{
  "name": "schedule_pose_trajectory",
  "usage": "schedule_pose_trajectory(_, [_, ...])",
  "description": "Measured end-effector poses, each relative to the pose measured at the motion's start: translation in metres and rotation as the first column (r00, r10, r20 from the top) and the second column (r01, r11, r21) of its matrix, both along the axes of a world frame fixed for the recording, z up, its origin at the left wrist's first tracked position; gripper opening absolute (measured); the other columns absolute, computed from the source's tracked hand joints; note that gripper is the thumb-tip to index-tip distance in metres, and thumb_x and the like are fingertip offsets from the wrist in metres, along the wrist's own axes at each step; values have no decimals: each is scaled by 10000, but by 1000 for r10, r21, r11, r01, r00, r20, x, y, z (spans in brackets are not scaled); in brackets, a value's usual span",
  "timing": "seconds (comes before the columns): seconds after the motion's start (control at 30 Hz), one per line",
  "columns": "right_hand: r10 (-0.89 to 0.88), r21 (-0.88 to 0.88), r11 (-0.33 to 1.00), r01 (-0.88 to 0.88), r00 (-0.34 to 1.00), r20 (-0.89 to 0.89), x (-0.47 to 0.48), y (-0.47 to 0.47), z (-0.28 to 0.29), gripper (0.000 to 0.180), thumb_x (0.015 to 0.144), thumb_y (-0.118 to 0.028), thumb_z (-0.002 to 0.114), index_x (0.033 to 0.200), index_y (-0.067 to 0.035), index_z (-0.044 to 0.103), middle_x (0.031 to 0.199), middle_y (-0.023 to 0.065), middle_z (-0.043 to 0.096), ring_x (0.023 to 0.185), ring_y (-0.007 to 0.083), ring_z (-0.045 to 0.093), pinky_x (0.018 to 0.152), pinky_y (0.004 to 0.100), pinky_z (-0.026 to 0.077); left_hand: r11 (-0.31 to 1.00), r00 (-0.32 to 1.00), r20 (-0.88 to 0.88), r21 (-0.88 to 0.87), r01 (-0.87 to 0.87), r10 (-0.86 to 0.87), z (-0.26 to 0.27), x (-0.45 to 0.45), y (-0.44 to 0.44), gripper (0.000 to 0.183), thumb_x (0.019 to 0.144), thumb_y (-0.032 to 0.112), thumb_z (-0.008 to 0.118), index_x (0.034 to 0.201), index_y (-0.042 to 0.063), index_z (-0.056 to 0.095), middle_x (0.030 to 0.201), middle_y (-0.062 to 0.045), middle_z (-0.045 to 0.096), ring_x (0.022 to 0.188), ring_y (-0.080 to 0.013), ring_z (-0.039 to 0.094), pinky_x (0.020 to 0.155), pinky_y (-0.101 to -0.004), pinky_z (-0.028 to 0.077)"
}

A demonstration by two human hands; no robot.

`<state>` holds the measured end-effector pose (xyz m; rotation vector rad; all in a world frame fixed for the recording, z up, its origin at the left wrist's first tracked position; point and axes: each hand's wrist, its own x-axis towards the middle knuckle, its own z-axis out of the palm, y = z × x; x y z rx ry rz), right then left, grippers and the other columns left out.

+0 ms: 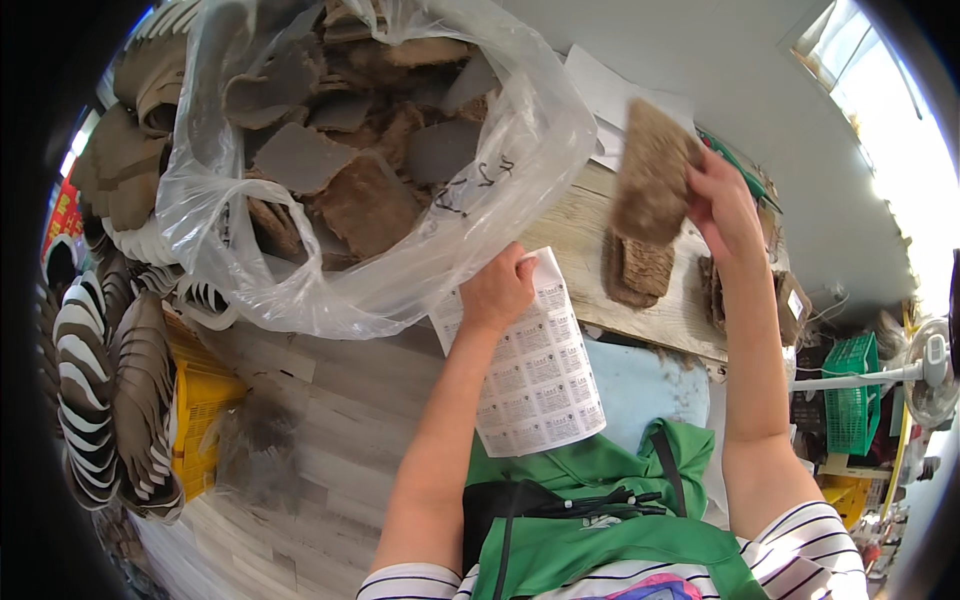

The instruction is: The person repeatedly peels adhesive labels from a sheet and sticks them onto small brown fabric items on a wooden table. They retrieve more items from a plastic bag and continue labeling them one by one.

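My left hand (501,289) grips the top of a sheet of printed labels (536,367), which hangs over my lap beside the bag's rim. Raised over the wooden table, my right hand (724,199) holds a brown furry piece (654,172) by its right edge; the piece is slightly blurred. Beneath it, a small stack of similar brown furry pieces (639,271) lies on the table (570,247). A large clear plastic bag (360,296) stands open before me, full of brown furry pieces with grey backing (304,157).
More furry pieces (791,307) sit at the table's right end, near a green tool (742,169). White papers (622,97) lie behind. A yellow crate (202,405) and nested curved pieces (86,390) stand at left. A white fan (934,367) and green basket (853,394) are at right.
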<state>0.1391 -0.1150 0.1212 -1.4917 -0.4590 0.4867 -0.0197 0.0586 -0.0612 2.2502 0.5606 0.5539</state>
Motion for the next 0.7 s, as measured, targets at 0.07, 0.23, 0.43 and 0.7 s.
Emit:
schedule_pose_trajectory(0.07, [-125,-149,982,118,991,-37,26,-57,-41,315,943,-103,598,1242,-6,584,1095,61,659,987,138,629,833,325,528,1000,1000,10,3,11,-11,5,1,-2,248,888,282,648,773,71,585,826,-118,658,811,-373,642,665,-489,484])
schedule_pose_trajectory(0.23, [158,-446,654,611,467,870,25,-66,-85,430,856,-133,720,1235,2,570,1005,120,689,947,186,668,778,345,539,999,998,61,46,-22,19,-7,2,-1,226,889,291,648,807,86,597,838,-108,674,790,-364,656,661,-473,499])
schedule_pose_trajectory(0.43, [225,-296,954,-38,745,628,-59,102,-5,227,898,-94,656,1104,2,675,995,69,710,908,120,645,809,273,509,999,999,25,-28,-36,37,-10,-8,6,226,919,325,611,837,116,593,776,-112,684,766,-375,666,651,-482,512])
schedule_pose_trajectory(0.7, [640,-669,670,322,206,740,-41,242,-80,356,783,-104,683,1131,-37,652,1118,153,640,1027,340,638,874,442,525,994,999,-10,-104,36,-37,-2,-5,0,236,936,326,588,842,109,578,790,-128,684,775,-385,662,647,-487,514])
